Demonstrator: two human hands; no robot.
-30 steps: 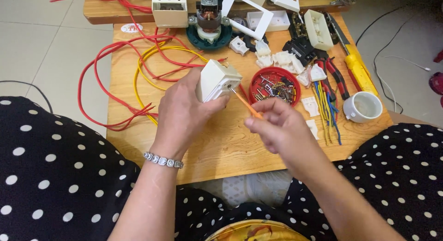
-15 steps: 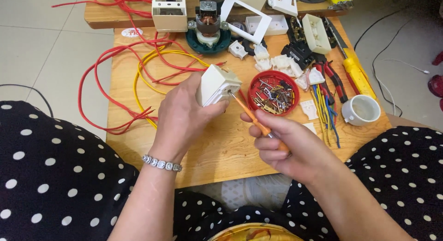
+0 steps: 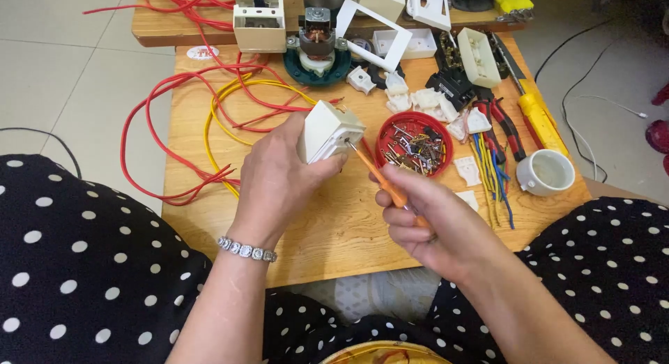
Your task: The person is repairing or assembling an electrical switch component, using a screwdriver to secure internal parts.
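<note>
My left hand [image 3: 275, 179] grips a white plastic switch box [image 3: 326, 130] and holds it tilted above the wooden table [image 3: 334, 231]. My right hand [image 3: 432, 221] is closed around an orange-handled screwdriver [image 3: 385, 182]. The screwdriver's metal tip touches the side of the switch box. A bracelet of silver links sits on my left wrist. Both hands hover over the near middle of the table, just left of a red round dish [image 3: 414, 143].
The red dish holds several small metal parts. Red wires [image 3: 150, 120] and a yellow wire [image 3: 209, 127] loop at the left. A small motor [image 3: 317, 47], white frames, pliers [image 3: 505, 127], a yellow tool [image 3: 540, 116], coloured wire strands and a white cup [image 3: 547, 172] lie behind and right.
My right hand slid down the screwdriver and brought its tip against the switch box. My left hand kept hold of the box and turned it slightly.
</note>
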